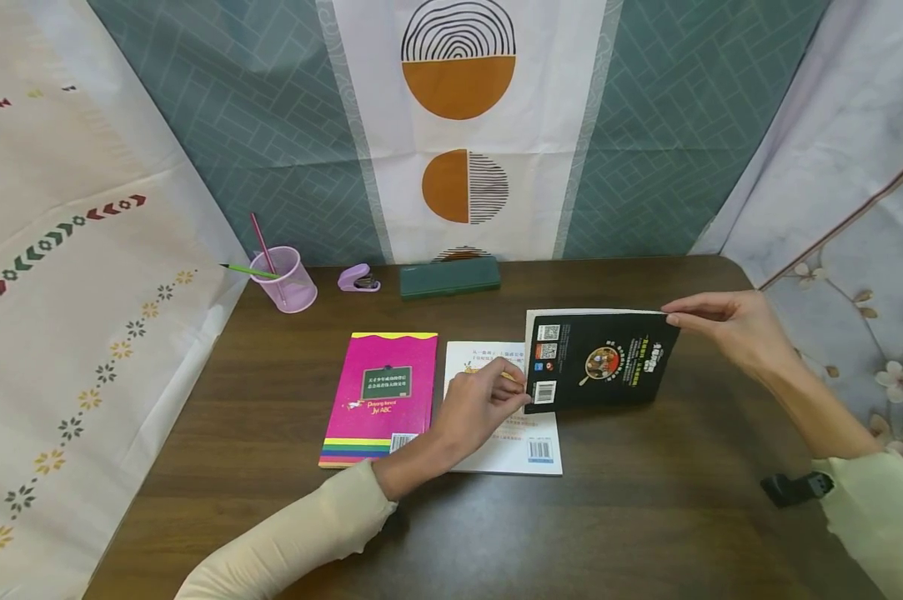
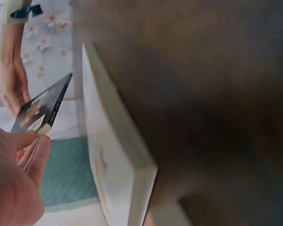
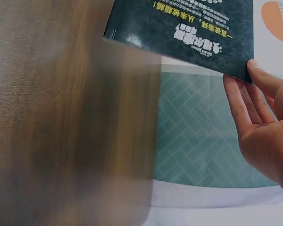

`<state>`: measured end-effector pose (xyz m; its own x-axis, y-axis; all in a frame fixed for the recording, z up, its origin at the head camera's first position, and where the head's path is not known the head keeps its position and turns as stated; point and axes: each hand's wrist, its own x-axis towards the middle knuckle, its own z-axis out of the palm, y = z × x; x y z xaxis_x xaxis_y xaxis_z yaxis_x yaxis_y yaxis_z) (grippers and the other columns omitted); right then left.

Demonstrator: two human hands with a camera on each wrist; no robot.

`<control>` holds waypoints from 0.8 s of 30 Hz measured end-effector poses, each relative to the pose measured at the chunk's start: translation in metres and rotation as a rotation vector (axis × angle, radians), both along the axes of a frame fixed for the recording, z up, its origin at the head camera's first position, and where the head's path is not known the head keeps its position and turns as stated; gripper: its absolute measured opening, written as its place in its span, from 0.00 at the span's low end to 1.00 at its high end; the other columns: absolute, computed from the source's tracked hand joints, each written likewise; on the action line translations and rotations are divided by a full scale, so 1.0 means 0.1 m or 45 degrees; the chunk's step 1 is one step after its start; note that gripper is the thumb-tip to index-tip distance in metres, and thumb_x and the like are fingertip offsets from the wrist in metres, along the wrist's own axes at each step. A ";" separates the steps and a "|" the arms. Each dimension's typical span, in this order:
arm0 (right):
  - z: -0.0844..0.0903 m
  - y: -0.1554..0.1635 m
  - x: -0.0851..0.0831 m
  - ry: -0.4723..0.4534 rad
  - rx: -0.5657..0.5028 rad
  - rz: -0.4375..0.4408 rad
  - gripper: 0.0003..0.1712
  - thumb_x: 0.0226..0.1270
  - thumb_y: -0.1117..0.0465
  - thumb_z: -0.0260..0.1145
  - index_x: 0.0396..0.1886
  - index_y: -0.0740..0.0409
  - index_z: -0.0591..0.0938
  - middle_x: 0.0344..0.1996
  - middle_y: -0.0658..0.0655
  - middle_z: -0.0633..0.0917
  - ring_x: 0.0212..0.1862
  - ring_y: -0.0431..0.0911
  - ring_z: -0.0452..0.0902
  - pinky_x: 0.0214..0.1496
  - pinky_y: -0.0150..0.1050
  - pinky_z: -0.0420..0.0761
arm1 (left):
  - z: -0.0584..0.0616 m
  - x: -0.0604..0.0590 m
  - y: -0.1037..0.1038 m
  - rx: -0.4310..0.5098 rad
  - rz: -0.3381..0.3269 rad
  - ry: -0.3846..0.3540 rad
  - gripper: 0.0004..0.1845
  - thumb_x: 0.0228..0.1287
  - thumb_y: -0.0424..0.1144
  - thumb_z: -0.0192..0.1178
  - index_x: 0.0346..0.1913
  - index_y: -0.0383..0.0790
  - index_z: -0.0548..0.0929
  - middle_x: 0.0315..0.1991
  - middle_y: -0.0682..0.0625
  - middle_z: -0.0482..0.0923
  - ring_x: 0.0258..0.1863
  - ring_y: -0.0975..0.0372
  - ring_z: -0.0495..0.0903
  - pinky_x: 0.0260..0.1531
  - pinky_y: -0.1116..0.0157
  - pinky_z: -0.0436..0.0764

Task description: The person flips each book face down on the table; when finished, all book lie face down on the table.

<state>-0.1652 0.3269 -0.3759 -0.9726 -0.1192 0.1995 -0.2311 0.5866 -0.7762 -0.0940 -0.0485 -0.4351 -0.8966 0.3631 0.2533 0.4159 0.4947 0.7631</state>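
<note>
A black-covered book (image 1: 601, 362) is held up between both hands, tilted, its back cover with codes and yellow print facing the head camera. My left hand (image 1: 481, 400) pinches its left edge near the barcode. At its upper right corner my right hand (image 1: 744, 329) grips it between thumb and fingers, as the right wrist view shows too. Below and behind the left hand lies a white book (image 1: 496, 454) on the table, partly covered by that hand and the black book. Left of it lies a pink book (image 1: 353, 417), close to the left forearm.
Along the back of the brown table (image 1: 646, 517) stand a lilac mesh cup (image 1: 289, 287) with a green pencil and a red one, a purple stapler (image 1: 357, 279) and a dark green case (image 1: 449, 278). A patterned curtain (image 1: 646, 167) hangs behind the table.
</note>
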 end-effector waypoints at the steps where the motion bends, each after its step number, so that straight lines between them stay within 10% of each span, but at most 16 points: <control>1: 0.01 -0.01 -0.01 0.005 0.019 -0.003 0.12 0.70 0.60 0.78 0.49 0.60 0.93 0.37 0.40 0.92 0.40 0.28 0.86 0.40 0.22 0.79 | -0.02 0.02 0.01 0.014 -0.003 -0.020 0.15 0.64 0.35 0.77 0.48 0.42 0.83 0.43 0.50 0.92 0.39 0.69 0.91 0.42 0.76 0.85; 24: -0.03 -0.16 -0.29 -0.164 0.088 0.088 0.17 0.71 0.57 0.77 0.53 0.62 0.91 0.48 0.58 0.92 0.44 0.31 0.83 0.45 0.21 0.77 | -0.25 0.25 0.26 0.206 -0.017 -0.239 0.10 0.64 0.30 0.76 0.39 0.42 0.84 0.34 0.50 0.92 0.33 0.76 0.88 0.38 0.75 0.85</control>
<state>-0.1938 0.3110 -0.3784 -0.9787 -0.1955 0.0628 -0.1737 0.6256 -0.7605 -0.0694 -0.0221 -0.4606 -0.9288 0.3437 0.1382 0.2648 0.3551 0.8966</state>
